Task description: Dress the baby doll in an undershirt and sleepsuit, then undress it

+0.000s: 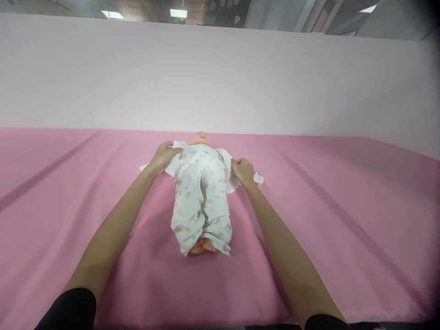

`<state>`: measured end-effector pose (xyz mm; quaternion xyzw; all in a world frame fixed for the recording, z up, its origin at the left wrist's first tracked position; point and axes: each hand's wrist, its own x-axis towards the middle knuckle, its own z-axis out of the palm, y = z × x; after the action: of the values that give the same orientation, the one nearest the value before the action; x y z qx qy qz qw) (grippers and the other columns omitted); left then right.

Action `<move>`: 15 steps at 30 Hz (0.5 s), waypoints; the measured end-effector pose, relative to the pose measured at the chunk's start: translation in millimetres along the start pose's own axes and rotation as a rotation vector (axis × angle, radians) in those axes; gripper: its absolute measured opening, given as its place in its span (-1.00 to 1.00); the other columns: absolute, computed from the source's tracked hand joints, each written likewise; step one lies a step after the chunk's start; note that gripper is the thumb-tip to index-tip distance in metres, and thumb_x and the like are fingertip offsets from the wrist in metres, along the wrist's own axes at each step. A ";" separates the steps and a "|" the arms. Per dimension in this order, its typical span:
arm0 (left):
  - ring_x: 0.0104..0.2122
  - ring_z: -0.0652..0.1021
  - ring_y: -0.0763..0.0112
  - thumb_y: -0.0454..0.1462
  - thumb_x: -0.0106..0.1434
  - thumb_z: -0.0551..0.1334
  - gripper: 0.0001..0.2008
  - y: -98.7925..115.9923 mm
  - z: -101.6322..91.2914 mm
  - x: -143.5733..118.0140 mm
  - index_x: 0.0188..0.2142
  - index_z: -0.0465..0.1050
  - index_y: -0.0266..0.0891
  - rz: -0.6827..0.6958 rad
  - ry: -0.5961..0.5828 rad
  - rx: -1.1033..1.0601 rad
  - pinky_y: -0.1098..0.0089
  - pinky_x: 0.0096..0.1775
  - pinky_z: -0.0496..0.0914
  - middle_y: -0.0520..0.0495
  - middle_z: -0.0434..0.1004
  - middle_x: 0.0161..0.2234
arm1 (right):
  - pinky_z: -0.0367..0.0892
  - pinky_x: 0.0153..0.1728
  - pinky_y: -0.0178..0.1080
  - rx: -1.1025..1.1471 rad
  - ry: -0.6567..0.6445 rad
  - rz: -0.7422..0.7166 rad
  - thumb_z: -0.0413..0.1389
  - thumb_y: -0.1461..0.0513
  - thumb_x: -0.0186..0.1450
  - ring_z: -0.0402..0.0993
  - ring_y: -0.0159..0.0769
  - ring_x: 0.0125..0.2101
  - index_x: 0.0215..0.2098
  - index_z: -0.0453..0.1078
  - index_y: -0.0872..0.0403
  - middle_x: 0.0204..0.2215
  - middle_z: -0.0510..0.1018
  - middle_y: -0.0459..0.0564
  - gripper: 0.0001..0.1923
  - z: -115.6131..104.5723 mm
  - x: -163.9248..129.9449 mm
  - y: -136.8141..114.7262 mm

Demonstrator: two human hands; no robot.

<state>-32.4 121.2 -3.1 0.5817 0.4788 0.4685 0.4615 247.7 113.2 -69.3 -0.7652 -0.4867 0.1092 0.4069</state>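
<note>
While the doll (201, 197) lies face-up mid-sheet (326, 220), left hand (164, 156) and right hand (242, 171) each pinch its white top (227, 172); better to draw both sides evenly, keeping cloth flat.

A doll (201, 192) lies on the bed (343, 220), feet nearest, head toward the wall (220, 78); left hand (164, 156) and right hand (242, 171) flank its chest.

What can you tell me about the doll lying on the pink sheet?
The doll lies on its back on the pink sheet, bare feet toward the camera, head at the far end. It wears soft white printed trousers and an open white top spread out at both sides. The left hand and right hand each grip the top's cloth at its sides.
</note>
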 end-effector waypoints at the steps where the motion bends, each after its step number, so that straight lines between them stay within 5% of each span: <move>1: -0.37 0.54 0.36 -0.21 0.04 0.28 -0.57 6.3 4.5 -6.0 -0.08 0.37 -0.28 0.005 -0.067 -0.024 0.39 -0.39 0.40 -0.14 0.50 -0.23 | 0.14 -0.17 -0.09 -0.053 -0.004 -0.010 -0.02 0.16 0.18 0.28 -0.25 -0.40 -0.46 0.21 0.05 -0.50 0.39 -0.08 -0.87 -0.7 0.0 0.9; 4: -0.43 0.53 0.42 -0.17 0.07 0.29 -0.44 19.8 18.1 -25.0 0.07 0.30 -0.24 0.053 -0.296 0.040 0.44 -0.45 0.39 -0.12 0.50 -0.24 | 0.12 -0.08 0.00 -0.249 -0.098 -0.034 0.00 0.21 0.16 0.35 -0.16 -0.27 -0.29 0.29 0.06 -0.38 0.46 -0.03 -0.85 -2.2 -1.7 2.1; 7: -0.49 0.49 0.46 -0.15 0.12 0.25 -0.56 21.4 27.5 -34.6 0.00 0.39 -0.23 0.135 -0.437 0.233 0.46 -0.49 0.37 -0.08 0.51 -0.34 | 0.20 -0.16 -0.04 -0.487 -0.301 -0.028 0.00 0.27 0.16 0.41 -0.09 -0.26 -0.37 0.37 0.09 -0.41 0.47 0.04 -0.87 -1.3 -5.4 1.2; 12: -0.23 0.52 0.34 -0.19 0.19 0.16 -0.74 1.0 29.2 -21.6 -0.20 0.51 -0.25 0.423 -0.047 0.535 0.32 -0.12 0.40 -0.10 0.55 -0.23 | 0.28 -0.34 -0.19 -0.605 -0.297 -0.008 0.03 0.31 0.17 0.44 -0.04 -0.19 -0.27 0.43 0.16 -0.29 0.48 0.19 -0.81 3.4 -8.1 1.9; 15: 0.03 0.42 0.25 -0.14 0.24 0.12 -0.65 -13.6 31.2 -16.5 -0.06 0.47 -0.22 0.514 -0.105 0.677 0.23 0.09 0.27 -0.13 0.46 0.01 | 0.30 -0.36 -0.18 -0.599 -0.317 0.004 0.06 0.32 0.16 0.46 -0.05 -0.24 -0.31 0.44 0.15 -0.35 0.50 0.16 -0.84 0.3 -5.8 4.7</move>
<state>-5.0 103.7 -22.4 0.8237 0.4208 0.3547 0.1365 247.7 107.6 -74.3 -0.8252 -0.5530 0.0797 0.0832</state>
